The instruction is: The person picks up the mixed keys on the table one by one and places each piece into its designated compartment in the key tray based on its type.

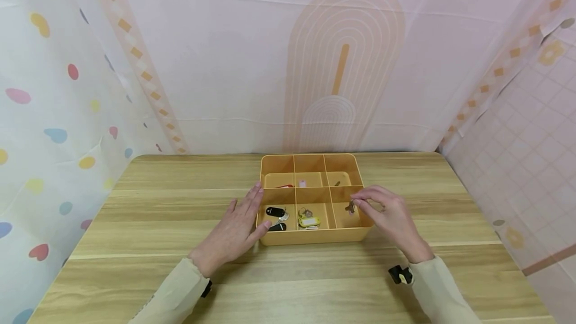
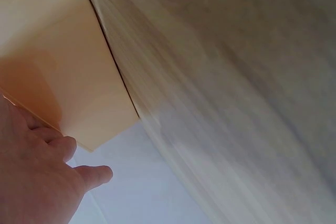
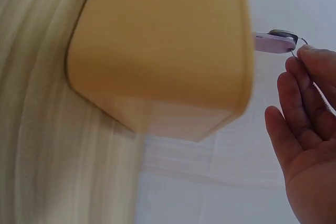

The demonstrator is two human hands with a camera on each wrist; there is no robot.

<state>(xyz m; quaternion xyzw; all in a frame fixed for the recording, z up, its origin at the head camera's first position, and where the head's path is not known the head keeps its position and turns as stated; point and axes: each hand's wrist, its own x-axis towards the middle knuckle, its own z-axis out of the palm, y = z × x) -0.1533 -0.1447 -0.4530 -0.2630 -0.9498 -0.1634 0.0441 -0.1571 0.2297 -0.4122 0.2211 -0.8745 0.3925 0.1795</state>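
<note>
A yellow-orange divided storage box [image 1: 315, 237] stands on the table, split into several compartments. Along its left side rests my left hand [image 1: 236, 231], fingers extended against the wall and rim. My right hand [image 1: 389, 214] pinches the ring of a keychain [image 1: 351, 207] between thumb and fingertip, over the front right compartment. In the right wrist view a light purple tag [image 3: 273, 43] hangs from that ring, with a dark piece beside it. Black key tags [image 1: 275, 212] and a key lie in the front left compartment. The front middle one holds a yellow key tag [image 1: 309, 222] with keys.
In the back row lie a red item [image 1: 285, 186], a pink item [image 1: 302, 183] and a small dark brass-coloured item [image 1: 337, 183], partly hidden by the divider. The wooden table [image 1: 180, 214] extends around the box. Patterned cloth [image 1: 225, 64] hangs behind and at both sides.
</note>
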